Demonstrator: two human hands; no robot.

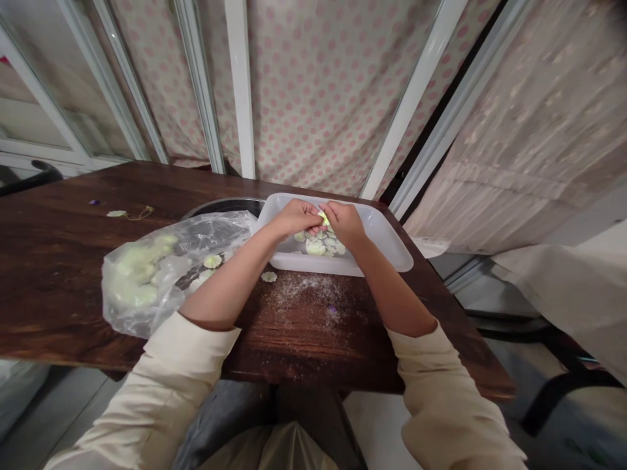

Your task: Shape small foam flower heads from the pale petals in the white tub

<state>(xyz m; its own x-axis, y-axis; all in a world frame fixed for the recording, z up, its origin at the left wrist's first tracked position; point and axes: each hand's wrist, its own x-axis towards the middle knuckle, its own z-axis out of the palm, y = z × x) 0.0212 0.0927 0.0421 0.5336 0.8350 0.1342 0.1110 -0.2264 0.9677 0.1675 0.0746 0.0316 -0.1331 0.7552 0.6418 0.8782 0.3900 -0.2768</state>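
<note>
Left hand (pixel 294 219) and right hand (pixel 345 223) angled inward, fingertips (pixel 329 210) pressed together, pinching pale green dough piece (pixel 323 219) over middle of white plastic tray (pixel 386 245), long axis slanting toward far rim; plastic bag (pixel 215 232) left of tray.

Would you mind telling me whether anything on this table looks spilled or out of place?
Yes: a pale green flower-shaped piece lies alone on the wooden table, just outside the white plastic tray. White powder, perhaps flour, is scattered on the wood nearby, looking like a spill.
</note>
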